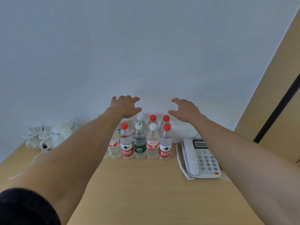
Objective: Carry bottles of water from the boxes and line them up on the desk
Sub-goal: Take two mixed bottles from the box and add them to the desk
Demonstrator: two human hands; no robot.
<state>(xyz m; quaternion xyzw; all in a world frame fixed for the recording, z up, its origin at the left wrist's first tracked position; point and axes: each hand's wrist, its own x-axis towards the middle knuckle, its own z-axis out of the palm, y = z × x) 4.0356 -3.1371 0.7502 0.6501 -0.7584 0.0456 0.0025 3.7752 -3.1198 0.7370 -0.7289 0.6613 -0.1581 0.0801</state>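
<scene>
While both hands are hovering over the group, the entries are reading as follows.

Bottles: clear plastic water bottles point(139, 142) with red and white caps are standing upright in two close rows on the light wooden desk point(146, 184), against the pale wall; at least one more is sitting behind the left forearm.
Long axis: each bottle is running vertical, caps pointing up toward the palms.
Left hand: left hand point(125, 105) is hanging above the back row's left end, fingers spread and loosely bent, gripping nothing.
Right hand: right hand point(185, 109) is hanging above and just right of the back row, fingers likewise apart, carrying nothing.
Bearing: bottles are lying below and between the two hands; the left is looking nearer to a cap.
Neighbours: white corded desk telephone point(200, 158) is sitting right of the rows; white electric kettle point(62, 132) is sitting well left.
</scene>
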